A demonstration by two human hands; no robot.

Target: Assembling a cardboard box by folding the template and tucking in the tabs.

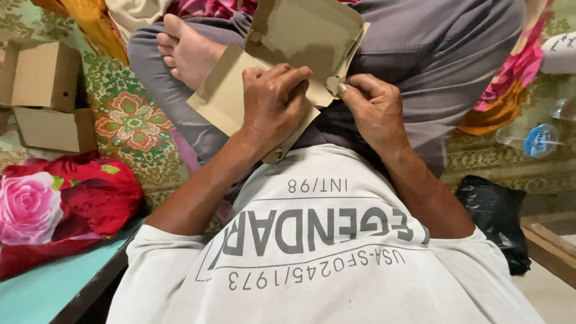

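Observation:
A flat brown cardboard box blank, partly folded, rests on my lap over my crossed legs in grey trousers. My left hand presses down on its lower flap with the fingers curled over the fold. My right hand pinches a small tab at the blank's right edge between thumb and forefinger. The upper panel stands tilted up away from me. My bare foot lies just left of the cardboard.
Two folded brown cardboard boxes sit at the left on a green patterned mat. A red rose-print cloth lies lower left. A black plastic bag and a clear plastic bottle are at the right.

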